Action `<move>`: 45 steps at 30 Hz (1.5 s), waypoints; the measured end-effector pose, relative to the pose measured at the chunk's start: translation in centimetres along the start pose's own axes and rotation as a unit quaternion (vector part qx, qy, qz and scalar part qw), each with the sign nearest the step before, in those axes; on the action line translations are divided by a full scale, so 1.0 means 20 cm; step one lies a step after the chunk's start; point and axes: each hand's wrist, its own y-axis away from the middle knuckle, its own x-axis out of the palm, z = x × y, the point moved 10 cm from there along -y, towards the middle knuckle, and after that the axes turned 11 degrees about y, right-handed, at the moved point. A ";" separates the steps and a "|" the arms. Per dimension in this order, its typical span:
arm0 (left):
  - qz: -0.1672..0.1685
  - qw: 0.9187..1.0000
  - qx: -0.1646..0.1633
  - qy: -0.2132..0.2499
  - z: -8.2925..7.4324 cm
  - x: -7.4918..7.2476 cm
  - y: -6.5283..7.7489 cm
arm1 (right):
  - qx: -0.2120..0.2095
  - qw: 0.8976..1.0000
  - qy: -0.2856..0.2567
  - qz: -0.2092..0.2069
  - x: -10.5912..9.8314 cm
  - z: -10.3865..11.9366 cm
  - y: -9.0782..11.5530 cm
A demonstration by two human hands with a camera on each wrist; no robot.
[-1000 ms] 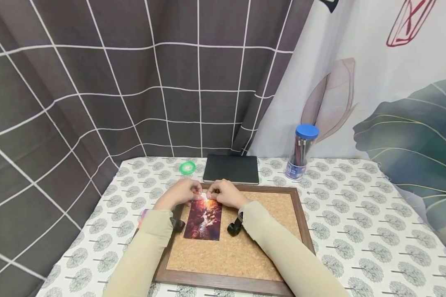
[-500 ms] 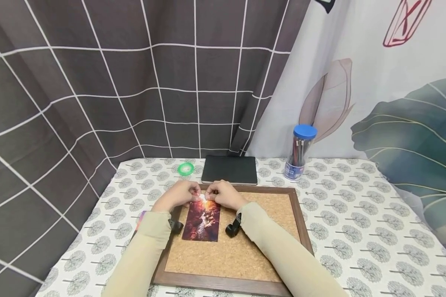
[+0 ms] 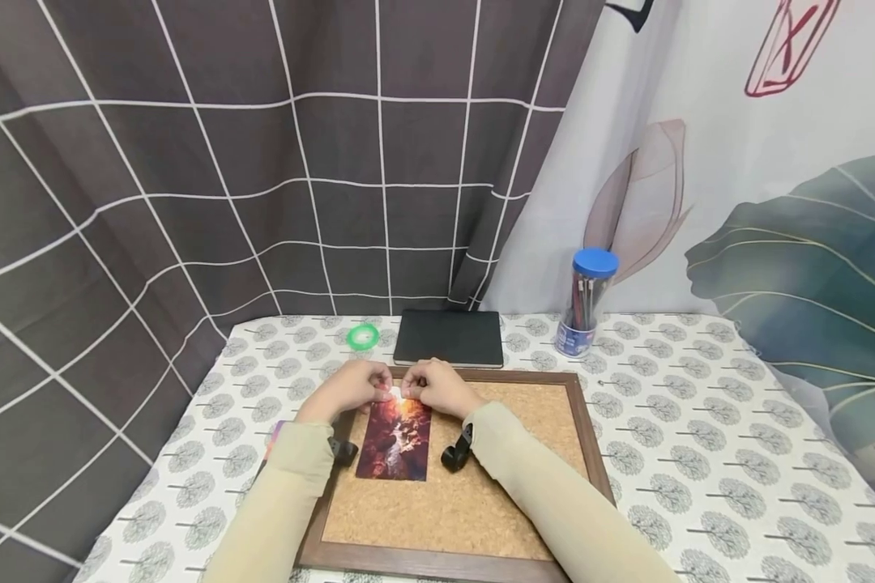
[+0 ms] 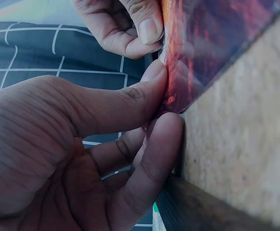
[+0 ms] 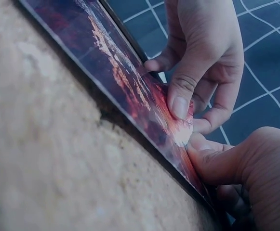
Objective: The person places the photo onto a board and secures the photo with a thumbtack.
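A glossy postcard-like picture print [image 3: 394,445], dark red and purple with a bright glow near its top, lies over the left part of a wood-framed cork board [image 3: 481,478]. At its top edge my left hand [image 3: 350,389] pinches it between thumb and fingers. Close beside, my right hand [image 3: 443,389] pinches the same edge, thumb on the picture side. Both thumbs press near each other on the print [image 5: 130,91] in the right wrist view. Seen from the left wrist, the left thumb [image 4: 125,103] lies along the print's edge, and the right hand [image 4: 125,26] is above.
Behind the board lie a black notebook [image 3: 449,338] and a green tape roll [image 3: 363,337]. A blue-lidded clear jar of pencils [image 3: 586,304] stands at the back right. Another colourful card [image 3: 275,433] shows partly beside the left sleeve. The tree-patterned tablecloth [image 3: 700,453] extends rightward.
The head view has shifted slightly, so everything sits a little lower and further left in it. Both hands keep pinching the print's top edge in about the same place.
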 end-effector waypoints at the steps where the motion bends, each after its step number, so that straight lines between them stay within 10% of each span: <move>1: -0.001 1.000 0.001 -0.001 0.00 0.00 0.00 | 0.002 1.000 0.002 0.000 0.00 0.00 0.00; 45: -0.004 1.000 0.001 -0.008 -0.02 -0.01 0.01 | 0.050 0.998 -0.036 -0.003 0.00 -0.01 0.01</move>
